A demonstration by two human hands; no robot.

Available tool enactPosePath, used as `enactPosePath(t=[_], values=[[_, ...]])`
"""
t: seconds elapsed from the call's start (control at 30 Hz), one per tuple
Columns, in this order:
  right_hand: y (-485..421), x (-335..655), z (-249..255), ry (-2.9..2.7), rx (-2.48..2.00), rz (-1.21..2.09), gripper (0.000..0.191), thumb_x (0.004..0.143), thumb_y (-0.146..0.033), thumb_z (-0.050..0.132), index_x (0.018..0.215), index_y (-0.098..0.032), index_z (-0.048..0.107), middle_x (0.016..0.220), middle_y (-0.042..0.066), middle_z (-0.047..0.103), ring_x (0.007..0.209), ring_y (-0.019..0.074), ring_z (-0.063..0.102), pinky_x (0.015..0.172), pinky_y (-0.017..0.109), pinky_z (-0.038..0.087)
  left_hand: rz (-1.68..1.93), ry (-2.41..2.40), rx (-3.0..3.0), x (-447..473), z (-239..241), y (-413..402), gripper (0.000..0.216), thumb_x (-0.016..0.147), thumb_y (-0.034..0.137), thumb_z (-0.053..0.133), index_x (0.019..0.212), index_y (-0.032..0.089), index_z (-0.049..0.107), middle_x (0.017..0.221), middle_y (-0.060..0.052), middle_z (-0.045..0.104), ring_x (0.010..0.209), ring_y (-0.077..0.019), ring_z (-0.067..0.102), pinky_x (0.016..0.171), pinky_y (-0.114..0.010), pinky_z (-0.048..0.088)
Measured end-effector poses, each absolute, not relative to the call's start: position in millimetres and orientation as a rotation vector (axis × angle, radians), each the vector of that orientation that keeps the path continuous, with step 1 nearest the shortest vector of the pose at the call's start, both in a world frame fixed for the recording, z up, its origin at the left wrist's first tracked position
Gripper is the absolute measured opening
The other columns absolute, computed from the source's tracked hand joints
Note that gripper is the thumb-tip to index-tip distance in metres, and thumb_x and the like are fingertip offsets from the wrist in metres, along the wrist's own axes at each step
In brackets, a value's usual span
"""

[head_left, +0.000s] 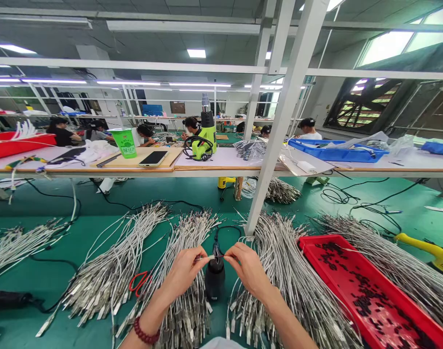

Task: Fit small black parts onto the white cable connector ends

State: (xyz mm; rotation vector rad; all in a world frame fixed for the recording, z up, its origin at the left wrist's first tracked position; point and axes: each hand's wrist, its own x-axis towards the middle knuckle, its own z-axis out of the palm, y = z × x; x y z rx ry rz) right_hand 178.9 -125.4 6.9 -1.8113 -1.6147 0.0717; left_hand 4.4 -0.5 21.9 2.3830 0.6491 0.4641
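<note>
Two hands are meeting over the middle of the green surface (61, 252), and between them a thin pale wire (211, 257) is stretching level just above the top of a black heat gun (214, 276) that is standing upright on the surface. The left hand (183, 272) is pinching one end of the wire, its fingers (201, 256) pressed together on it, and a dark red bead bracelet (144, 333) is sitting on that wrist. The right hand (248, 269) is gripping the other end the same way, fingers (231, 253) closed on the wire. Heaps of grey cables with metal ends are lying all around: one bundle (115, 261) to the left, another bundle (297, 271) just beside the right hand. Red-handled scissors (139, 283) are peeking out from under the left heap. A red tray (316, 245) holding small black pieces is sitting near the right forearm, and a yellow tool (430, 252) is lying well beyond it at the edge. Up on the shelf (221, 169) a green cup (124, 142), a phone (154, 158) and a yellow-green heat gun (207, 131) are standing, with a blue tray (334, 154) farther right. Other people are sitting at benches behind.
</note>
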Motion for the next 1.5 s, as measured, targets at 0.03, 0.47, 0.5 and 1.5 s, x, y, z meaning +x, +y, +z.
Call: enactPosePath(t=[0.03, 0.47, 0.5, 1.5], values=[[-125.3, 178.9, 7.1, -1.617, -1.815, 0.072, 0.013, 0.092, -0.020, 0.054, 0.082, -0.021, 0.062, 0.079, 0.001, 0.058, 0.073, 0.0163, 0.054, 0.062, 0.026, 0.039, 0.467, 0.647, 2.371, 4.2, 21.8, -0.7, 0.024, 0.091, 0.040, 0.047, 0.084, 0.020, 0.059, 0.062, 0.004, 0.050, 0.057, -0.0129, 0.044, 0.056, -0.022, 0.028], [-123.3, 178.4, 2.7, -1.623, -1.868, 0.065, 0.014, 0.094, -0.021, 0.050, 0.084, -0.020, 0.060, 0.082, 0.001, 0.057, 0.077, 0.0173, 0.054, 0.066, 0.027, 0.040, 0.455, 0.574, 2.431, 5.4, 25.4, 0.7, 0.037, 0.094, 0.040, 0.042, 0.066, 0.018, 0.052, 0.063, 0.004, 0.050, 0.060, -0.0120, 0.043, 0.058, -0.023, 0.027], [-122.9, 178.6, 2.1, -1.625, -1.871, 0.065, 0.014, 0.094, -0.021, 0.050, 0.084, -0.020, 0.059, 0.082, 0.001, 0.057, 0.077, 0.0173, 0.054, 0.066, 0.027, 0.040, 0.448, 0.576, 2.430, 5.6, 25.3, 0.3, 0.038, 0.094, 0.040, 0.042, 0.065, 0.018, 0.051, 0.063, 0.004, 0.050, 0.060, -0.0120, 0.042, 0.058, -0.023, 0.027], [-121.9, 179.4, 5.4, -1.640, -1.903, 0.033, 0.017, 0.093, -0.019, 0.051, 0.078, -0.019, 0.058, 0.076, 0.001, 0.057, 0.073, 0.0171, 0.054, 0.063, 0.026, 0.037, 0.458, 0.632, 2.408, 8.2, 23.7, -0.8, 0.032, 0.095, 0.038, 0.040, 0.069, 0.019, 0.047, 0.058, 0.007, 0.038, 0.056, -0.0110, 0.033, 0.055, -0.023, 0.023]])
